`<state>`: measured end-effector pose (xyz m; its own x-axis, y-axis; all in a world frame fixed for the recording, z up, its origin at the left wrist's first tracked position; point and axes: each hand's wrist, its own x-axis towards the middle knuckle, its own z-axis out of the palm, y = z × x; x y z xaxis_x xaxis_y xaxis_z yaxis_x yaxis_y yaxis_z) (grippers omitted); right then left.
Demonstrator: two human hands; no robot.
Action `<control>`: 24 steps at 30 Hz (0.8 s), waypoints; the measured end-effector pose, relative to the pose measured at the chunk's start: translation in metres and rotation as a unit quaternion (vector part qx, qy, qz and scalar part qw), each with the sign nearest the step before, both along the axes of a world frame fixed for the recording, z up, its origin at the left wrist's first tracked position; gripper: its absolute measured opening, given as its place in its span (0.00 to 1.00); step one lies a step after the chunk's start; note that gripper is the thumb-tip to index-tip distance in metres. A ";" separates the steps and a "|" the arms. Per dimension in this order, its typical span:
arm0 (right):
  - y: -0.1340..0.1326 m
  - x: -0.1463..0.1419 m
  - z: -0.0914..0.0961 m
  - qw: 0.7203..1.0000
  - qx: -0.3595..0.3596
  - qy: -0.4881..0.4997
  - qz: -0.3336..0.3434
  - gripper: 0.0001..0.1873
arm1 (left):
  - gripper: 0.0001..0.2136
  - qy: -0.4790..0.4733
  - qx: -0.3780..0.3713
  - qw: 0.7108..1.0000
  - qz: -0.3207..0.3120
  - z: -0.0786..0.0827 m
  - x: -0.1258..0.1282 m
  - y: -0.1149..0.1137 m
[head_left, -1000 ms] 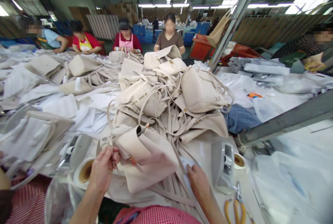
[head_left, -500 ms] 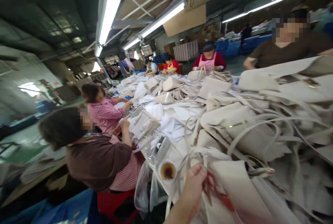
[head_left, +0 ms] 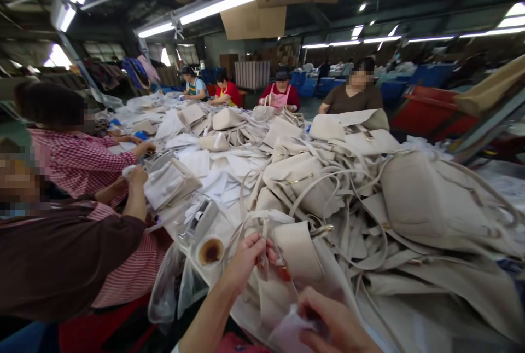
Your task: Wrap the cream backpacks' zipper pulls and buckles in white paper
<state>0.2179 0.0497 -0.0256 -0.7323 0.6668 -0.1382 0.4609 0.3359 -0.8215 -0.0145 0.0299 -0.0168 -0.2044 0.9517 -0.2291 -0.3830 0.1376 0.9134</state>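
Beige bag [head_left: 301, 254] at six o'clock of view, near edge of worktop [head_left: 215, 273]. Left hand [head_left: 253, 253] at bag's ten o'clock, narrow pinch on thin strap [head_left: 266, 230]. Right hand [head_left: 334, 317] at bag's five o'clock, curled on pale crumpled material [head_left: 292, 330]; slightly blurred. Roll [head_left: 211, 252], brown core, at left hand's nine o'clock. Bag heap [head_left: 414, 200] toward two o'clock. Co-worker's brown sleeve [head_left: 74, 254] at view's eight o'clock.
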 end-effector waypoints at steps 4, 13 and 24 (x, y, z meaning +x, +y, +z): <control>0.016 -0.061 0.032 1.000 0.024 0.020 -0.001 0.06 | 0.17 0.057 0.014 0.997 -0.054 0.012 -0.006 -0.014; 0.030 -0.068 0.030 0.995 -0.066 0.063 -0.045 0.13 | 0.09 0.165 0.001 0.986 0.000 0.003 -0.006 -0.017; 0.021 -0.061 0.011 0.916 -0.258 0.189 -0.241 0.22 | 0.04 0.231 0.006 0.973 0.001 0.014 -0.012 -0.030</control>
<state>0.1565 0.0707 -0.0143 -0.4306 0.8429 -0.3227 0.1028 -0.3094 -0.9454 -0.0266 -0.0006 -0.0027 -0.2846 0.9534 -0.1006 0.0684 0.1248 0.9898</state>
